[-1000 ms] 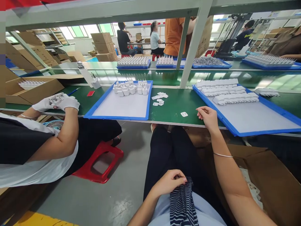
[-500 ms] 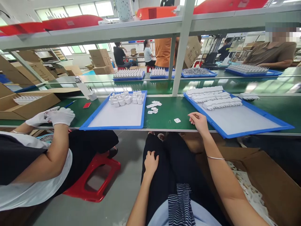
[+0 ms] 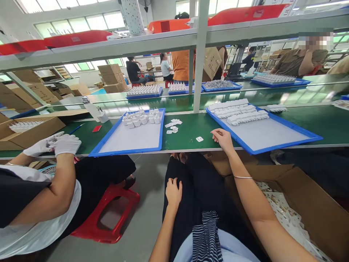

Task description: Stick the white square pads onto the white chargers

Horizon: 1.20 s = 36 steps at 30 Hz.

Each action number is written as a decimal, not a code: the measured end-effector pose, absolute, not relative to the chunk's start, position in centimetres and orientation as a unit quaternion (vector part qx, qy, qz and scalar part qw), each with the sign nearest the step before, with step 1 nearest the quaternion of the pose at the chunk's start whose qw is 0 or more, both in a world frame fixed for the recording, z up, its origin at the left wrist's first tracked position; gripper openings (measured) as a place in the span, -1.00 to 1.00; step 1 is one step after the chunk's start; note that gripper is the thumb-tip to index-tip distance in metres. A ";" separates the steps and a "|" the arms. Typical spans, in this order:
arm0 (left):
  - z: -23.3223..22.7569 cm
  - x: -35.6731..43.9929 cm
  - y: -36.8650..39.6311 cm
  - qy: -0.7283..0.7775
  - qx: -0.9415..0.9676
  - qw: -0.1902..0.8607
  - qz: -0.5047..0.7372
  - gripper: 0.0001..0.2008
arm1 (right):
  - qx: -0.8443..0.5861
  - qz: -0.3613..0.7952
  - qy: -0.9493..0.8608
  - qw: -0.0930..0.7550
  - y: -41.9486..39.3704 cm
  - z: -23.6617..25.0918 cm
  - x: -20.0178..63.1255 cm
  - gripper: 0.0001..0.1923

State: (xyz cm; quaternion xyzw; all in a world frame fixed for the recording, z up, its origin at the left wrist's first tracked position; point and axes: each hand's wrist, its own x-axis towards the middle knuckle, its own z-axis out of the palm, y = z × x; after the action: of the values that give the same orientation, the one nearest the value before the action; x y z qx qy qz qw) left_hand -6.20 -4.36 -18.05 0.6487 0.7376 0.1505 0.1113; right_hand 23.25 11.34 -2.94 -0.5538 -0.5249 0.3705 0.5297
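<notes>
White label (image 3: pixel 199 139) unreadable | right hand (image 3: pixel 222 138) fingers curled, empty | left hand (image 3: pixel 173 190) flat on lap

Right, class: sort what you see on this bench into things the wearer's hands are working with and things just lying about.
In hand:
right hand
small white tag
right blue tray
white plugs

Lying about:
left hand, resting on lap
red stool
cardboard box

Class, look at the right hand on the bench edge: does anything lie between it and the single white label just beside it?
Nothing visible: only bare green bench top separates the right hand from the white label.
</notes>
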 end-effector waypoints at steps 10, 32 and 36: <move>-18.8 -5.9 -2.9 0.726 0.672 0.125 0.077 -0.34 | -0.549 0.378 -0.525 0.529 11.8 -2.1 22.2 -0.63; 5.6 2.6 3.7 0.506 0.746 -0.067 0.429 0.44 | -0.346 0.448 -0.518 0.642 6.7 1.0 21.9 -0.68; 6.1 2.5 3.8 0.519 0.751 -0.050 0.404 0.48 | -0.276 0.506 -0.528 0.624 3.5 2.4 19.7 -0.63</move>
State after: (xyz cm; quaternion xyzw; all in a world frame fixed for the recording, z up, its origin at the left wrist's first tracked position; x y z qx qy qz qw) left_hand 2.52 3.83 6.14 0.7514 0.5191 0.4044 -0.0498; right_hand 19.65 3.49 2.44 -0.2755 -0.5281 0.5058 0.6240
